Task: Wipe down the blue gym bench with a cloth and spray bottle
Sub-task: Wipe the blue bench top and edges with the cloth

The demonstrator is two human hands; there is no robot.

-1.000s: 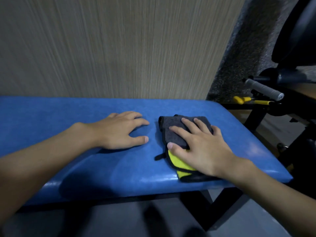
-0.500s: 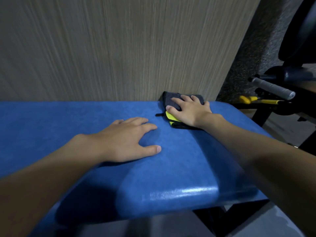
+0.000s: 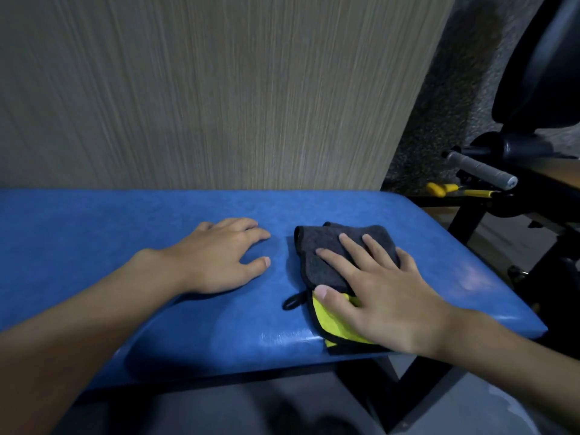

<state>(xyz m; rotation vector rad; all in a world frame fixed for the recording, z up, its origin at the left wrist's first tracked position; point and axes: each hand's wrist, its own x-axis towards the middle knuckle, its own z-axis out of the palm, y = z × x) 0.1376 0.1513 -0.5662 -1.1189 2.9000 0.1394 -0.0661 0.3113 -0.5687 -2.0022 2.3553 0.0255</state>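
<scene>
The blue gym bench (image 3: 94,233) runs across the view, its right end near me. A folded cloth (image 3: 326,255), grey on top and yellow underneath with black edging, lies on the bench close to its near edge. My right hand (image 3: 383,290) presses flat on the cloth with straight, spread fingers. My left hand (image 3: 219,255) rests flat on the bare bench surface just left of the cloth, apart from it. No spray bottle is in view.
A wood-grain wall panel (image 3: 219,89) stands right behind the bench. To the right is dark gym equipment with a grey padded handle (image 3: 480,169) and a yellow knob (image 3: 437,189). The bench's black frame (image 3: 408,390) and grey floor show below.
My right hand has drawn the cloth back from the far edge by the wall to the near edge of the bench. My left hand has stayed planted on the bench.
</scene>
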